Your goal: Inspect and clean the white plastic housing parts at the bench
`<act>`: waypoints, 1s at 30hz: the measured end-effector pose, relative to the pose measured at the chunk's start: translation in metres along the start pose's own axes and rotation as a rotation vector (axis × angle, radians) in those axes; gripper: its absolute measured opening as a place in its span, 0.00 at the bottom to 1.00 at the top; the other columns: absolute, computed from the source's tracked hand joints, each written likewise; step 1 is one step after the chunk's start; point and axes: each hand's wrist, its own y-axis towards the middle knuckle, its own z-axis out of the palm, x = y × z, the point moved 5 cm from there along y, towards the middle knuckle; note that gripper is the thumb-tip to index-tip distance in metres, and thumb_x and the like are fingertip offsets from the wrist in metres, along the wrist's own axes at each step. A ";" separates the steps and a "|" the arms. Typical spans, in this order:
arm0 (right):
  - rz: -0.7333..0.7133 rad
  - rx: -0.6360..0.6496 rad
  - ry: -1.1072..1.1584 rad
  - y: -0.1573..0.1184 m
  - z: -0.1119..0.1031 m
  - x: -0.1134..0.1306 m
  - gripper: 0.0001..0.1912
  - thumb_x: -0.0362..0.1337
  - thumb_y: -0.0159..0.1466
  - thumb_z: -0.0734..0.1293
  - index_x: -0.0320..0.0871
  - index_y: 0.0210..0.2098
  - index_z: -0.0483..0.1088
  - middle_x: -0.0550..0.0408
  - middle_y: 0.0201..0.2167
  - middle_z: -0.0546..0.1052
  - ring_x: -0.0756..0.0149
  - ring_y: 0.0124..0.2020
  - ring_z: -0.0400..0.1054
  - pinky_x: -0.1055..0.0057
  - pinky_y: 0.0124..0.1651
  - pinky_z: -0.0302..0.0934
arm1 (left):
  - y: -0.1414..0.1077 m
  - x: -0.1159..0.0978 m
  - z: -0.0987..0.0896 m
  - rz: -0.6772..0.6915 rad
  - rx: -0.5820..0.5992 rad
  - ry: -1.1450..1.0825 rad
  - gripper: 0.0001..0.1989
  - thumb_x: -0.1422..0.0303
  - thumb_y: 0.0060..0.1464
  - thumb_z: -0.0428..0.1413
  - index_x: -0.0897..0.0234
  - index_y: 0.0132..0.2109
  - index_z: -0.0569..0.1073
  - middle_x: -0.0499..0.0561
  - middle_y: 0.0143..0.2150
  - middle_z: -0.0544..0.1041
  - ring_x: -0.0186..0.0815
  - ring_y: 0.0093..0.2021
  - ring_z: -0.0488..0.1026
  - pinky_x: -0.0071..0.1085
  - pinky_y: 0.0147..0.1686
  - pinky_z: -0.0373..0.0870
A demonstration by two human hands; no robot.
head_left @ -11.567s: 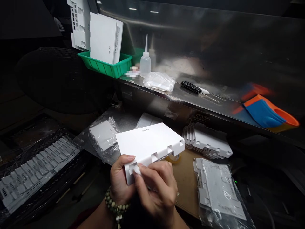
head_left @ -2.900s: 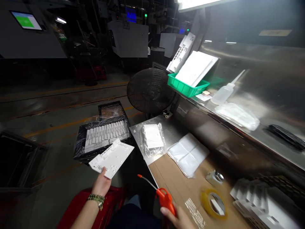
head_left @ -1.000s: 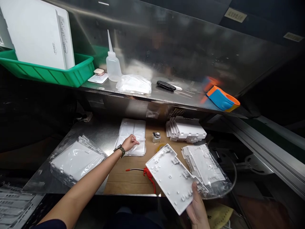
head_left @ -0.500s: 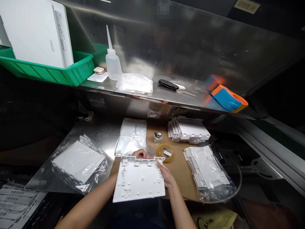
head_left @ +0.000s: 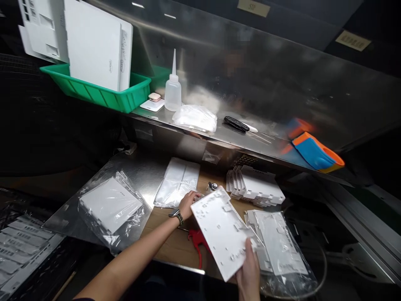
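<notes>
My right hand (head_left: 249,269) grips a white plastic cover (head_left: 217,232) by its lower right edge, thumb on the inner face. The cover is tilted, with small clips and posts facing up. Beyond its upper left corner, my left hand (head_left: 187,205) reaches to the right edge of the stacked clear plastic bags (head_left: 178,182). Its fingers are curled together; whatever they may pinch is too small to make out. Beneath the cover lies a tool with red curved handles (head_left: 198,242), partly hidden. A small bottle with a metal top (head_left: 213,186) stands just behind the cover.
Bagged white covers lie left (head_left: 111,205) and right (head_left: 282,242). A stack of white covers (head_left: 260,184) stands back right. The raised metal shelf (head_left: 203,136) carries a green bin (head_left: 103,94), a squeeze bottle (head_left: 173,94), screwdrivers (head_left: 238,124) and a blue-orange holder (head_left: 316,152).
The cover has turned and moved right, now in my right hand alone. My left hand has come off it, toward the bags. The red-handled tool has come into sight. The view has shifted.
</notes>
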 end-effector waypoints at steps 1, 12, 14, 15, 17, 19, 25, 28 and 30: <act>-0.066 -0.113 -0.002 -0.008 -0.013 0.004 0.51 0.65 0.57 0.71 0.39 0.68 0.60 0.39 0.61 0.75 0.43 0.62 0.70 0.48 0.60 0.69 | 0.003 -0.001 0.000 -0.006 -0.033 0.018 0.14 0.61 0.66 0.57 0.61 0.54 0.75 0.56 0.56 0.75 0.40 0.49 0.75 0.43 0.49 0.76; -0.973 -0.021 -0.633 -0.038 0.010 -0.032 0.26 0.49 0.69 0.64 0.42 0.60 0.73 0.44 0.54 0.81 0.50 0.53 0.77 0.62 0.53 0.73 | 0.012 -0.022 0.019 0.178 0.023 0.046 0.42 0.83 0.48 0.52 0.57 0.71 0.63 0.57 0.71 0.67 0.36 0.42 0.78 0.32 0.39 0.78; -1.039 0.043 -0.713 -0.035 0.012 -0.041 0.23 0.45 0.70 0.63 0.45 0.60 0.74 0.47 0.51 0.82 0.53 0.50 0.80 0.66 0.49 0.75 | 0.012 -0.024 0.016 0.195 -0.018 0.071 0.39 0.82 0.51 0.51 0.60 0.70 0.63 0.58 0.71 0.67 0.37 0.45 0.79 0.32 0.41 0.79; -1.050 0.052 -0.735 -0.034 0.012 -0.044 0.22 0.43 0.70 0.63 0.46 0.61 0.73 0.48 0.51 0.82 0.54 0.49 0.80 0.67 0.48 0.75 | 0.010 -0.026 0.014 0.203 -0.038 0.087 0.38 0.82 0.52 0.50 0.60 0.70 0.64 0.58 0.71 0.67 0.36 0.44 0.80 0.33 0.40 0.79; -1.019 0.034 -0.741 -0.035 0.013 -0.048 0.23 0.42 0.70 0.62 0.47 0.62 0.72 0.49 0.52 0.82 0.54 0.49 0.80 0.68 0.49 0.74 | 0.004 -0.031 0.011 0.228 -0.067 0.132 0.35 0.81 0.55 0.47 0.59 0.70 0.65 0.57 0.71 0.66 0.36 0.45 0.80 0.34 0.41 0.80; -0.942 0.000 -0.700 -0.037 0.017 -0.046 0.25 0.44 0.70 0.62 0.46 0.63 0.71 0.47 0.54 0.80 0.53 0.51 0.79 0.67 0.50 0.74 | -0.006 -0.037 0.010 0.281 -0.062 0.189 0.35 0.82 0.57 0.45 0.57 0.69 0.65 0.53 0.71 0.67 0.38 0.54 0.78 0.36 0.48 0.79; -0.662 -0.213 -0.513 -0.037 0.014 -0.003 0.36 0.58 0.65 0.66 0.33 0.58 0.74 0.37 0.49 0.82 0.48 0.49 0.79 0.66 0.42 0.75 | -0.045 -0.048 0.028 0.420 0.117 0.393 0.44 0.87 0.54 0.46 0.50 0.74 0.55 0.50 0.74 0.60 0.42 0.53 0.79 0.45 0.53 0.77; -0.543 -0.340 -0.502 -0.038 0.002 0.014 0.38 0.61 0.63 0.67 0.32 0.56 0.75 0.36 0.45 0.83 0.48 0.43 0.81 0.66 0.35 0.75 | -0.067 -0.054 0.040 0.399 0.183 0.457 0.55 0.89 0.44 0.46 0.51 0.77 0.42 0.55 0.77 0.53 0.43 0.48 0.81 0.43 0.45 0.80; -0.574 -0.319 -0.545 -0.041 0.003 0.018 0.37 0.60 0.64 0.67 0.34 0.58 0.74 0.36 0.47 0.83 0.47 0.44 0.81 0.64 0.37 0.75 | -0.082 -0.068 0.049 0.393 0.224 0.470 0.60 0.87 0.41 0.50 0.52 0.77 0.36 0.57 0.77 0.50 0.46 0.48 0.82 0.42 0.43 0.81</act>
